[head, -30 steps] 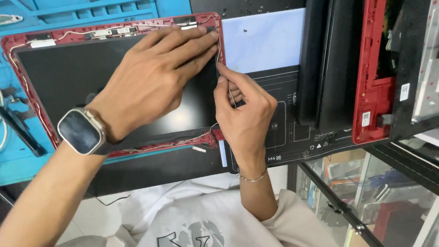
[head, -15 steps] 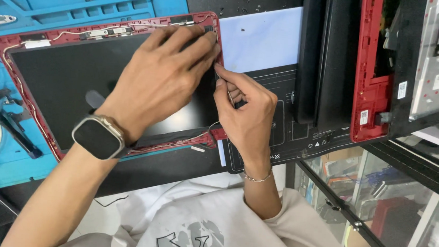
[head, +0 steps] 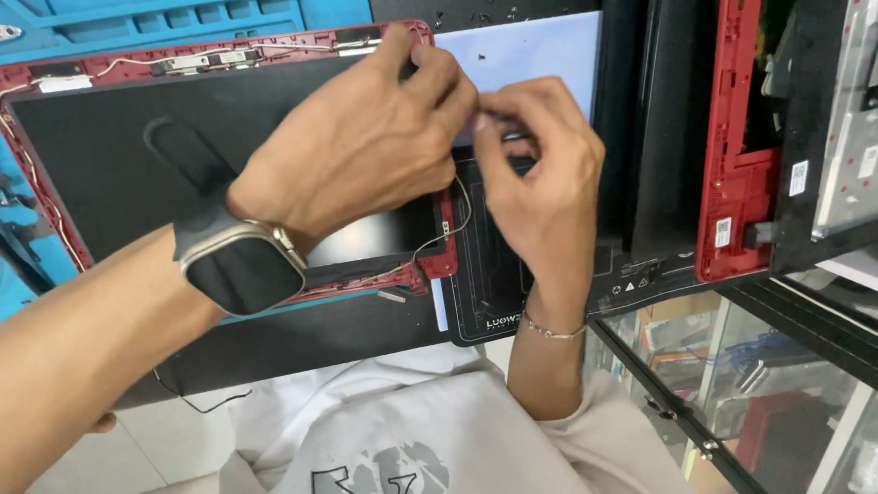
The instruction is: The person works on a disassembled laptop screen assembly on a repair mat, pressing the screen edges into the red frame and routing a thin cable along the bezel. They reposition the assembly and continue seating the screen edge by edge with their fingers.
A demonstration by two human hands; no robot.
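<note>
Pinching together at the fingertips, the left hand (head: 364, 143) and the right hand (head: 538, 172) meet just above the right edge of a red plastic laptop lid with a dark screen panel (head: 113, 160); whatever small piece they grip is hidden between the fingers. A thin grey cable (head: 458, 218) loops down from under them along that edge. The left wrist carries a dark square smartwatch (head: 241, 267), the right a thin silver bracelet (head: 550, 330). Beneath the right hand lies a black mat (head: 487, 280). Left of the hands, a blue work mat (head: 171, 2) covers the tabletop. Far right stands another red laptop shell (head: 735, 142).
</note>
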